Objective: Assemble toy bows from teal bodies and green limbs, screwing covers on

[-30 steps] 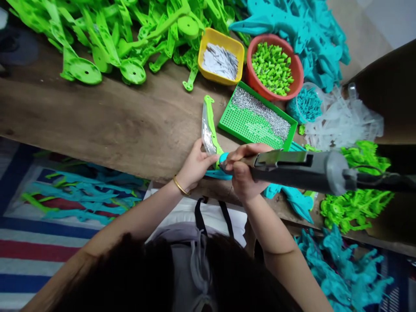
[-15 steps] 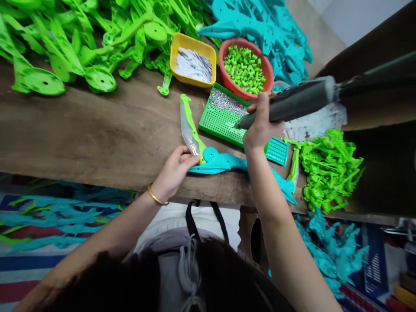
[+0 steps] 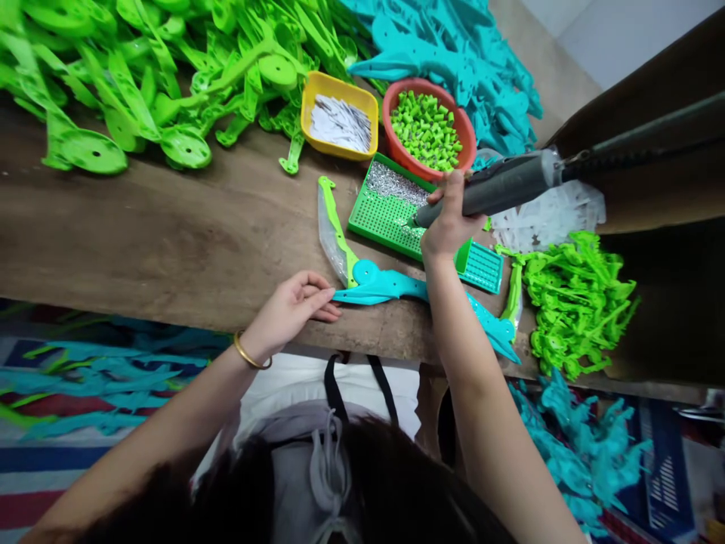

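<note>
My left hand pinches the pointed left end of a long teal plastic part lying along the table's front edge. A curved blade piece, clear with a lime-green back, rises from its left end; a similar lime-green piece joins its right end. My right hand is wrapped round a grey electric screwdriver. The driver's tip points down at the perforated green tray, beside the small silver screws heaped at its back. My right forearm hides part of the teal part's middle.
Behind the tray stand a yellow dish of thin metal pins and a red bowl of small lime-green pieces. Lime-green parts and teal parts pile up at the back. More lime-green pieces are heaped at right.
My left hand has shifted slightly left and down, from the joint by the clear blade to the teal part's tip. The screwdriver stays over the tray. The view has moved a little.
</note>
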{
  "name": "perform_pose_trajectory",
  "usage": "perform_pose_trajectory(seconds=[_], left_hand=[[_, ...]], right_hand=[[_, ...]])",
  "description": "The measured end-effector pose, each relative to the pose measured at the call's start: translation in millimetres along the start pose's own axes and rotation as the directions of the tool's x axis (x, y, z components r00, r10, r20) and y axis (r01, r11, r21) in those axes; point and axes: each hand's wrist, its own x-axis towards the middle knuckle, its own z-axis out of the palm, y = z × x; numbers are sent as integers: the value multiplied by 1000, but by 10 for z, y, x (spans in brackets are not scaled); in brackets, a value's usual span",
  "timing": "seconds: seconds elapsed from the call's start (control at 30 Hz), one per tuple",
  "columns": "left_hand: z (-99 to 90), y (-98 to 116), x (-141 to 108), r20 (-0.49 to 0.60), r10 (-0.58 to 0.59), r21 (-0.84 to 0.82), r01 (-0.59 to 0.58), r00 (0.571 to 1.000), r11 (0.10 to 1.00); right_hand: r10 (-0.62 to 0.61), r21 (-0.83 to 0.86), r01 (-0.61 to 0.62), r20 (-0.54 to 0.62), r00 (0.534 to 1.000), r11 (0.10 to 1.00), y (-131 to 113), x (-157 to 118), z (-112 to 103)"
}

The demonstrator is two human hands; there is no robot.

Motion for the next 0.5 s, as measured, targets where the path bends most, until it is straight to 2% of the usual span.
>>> perform_pose_trajectory(seconds=[0.07, 0.17, 0.23, 0.3, 0.37, 0.5], left_hand=[[-15, -4, 7, 31, 5, -5, -5, 1000, 1000], [-27, -27, 11, 29, 27, -18, -27, 999, 999], [-25, -51, 14, 11, 47, -31, -46, 999, 998], [-21, -73, 20, 7, 56, -48, -56, 998, 997], [-19, -86, 27, 18, 62, -69, -60, 998, 996], [-24, -95, 38, 37, 80, -94, -76, 996, 993]], right_hand=[[-40, -22, 39, -40, 998, 999, -194, -16, 4], [-40, 65, 41, -8, 999, 997, -596, -211, -32], [6, 182, -23, 94, 996, 983, -867, -460, -69], [60, 229, -112, 225, 973, 967, -1072, -743, -105], [69, 198, -136, 315, 947, 971, -1175, -981, -135], [18, 114, -63, 358, 934, 992, -1140, -1186, -163]])
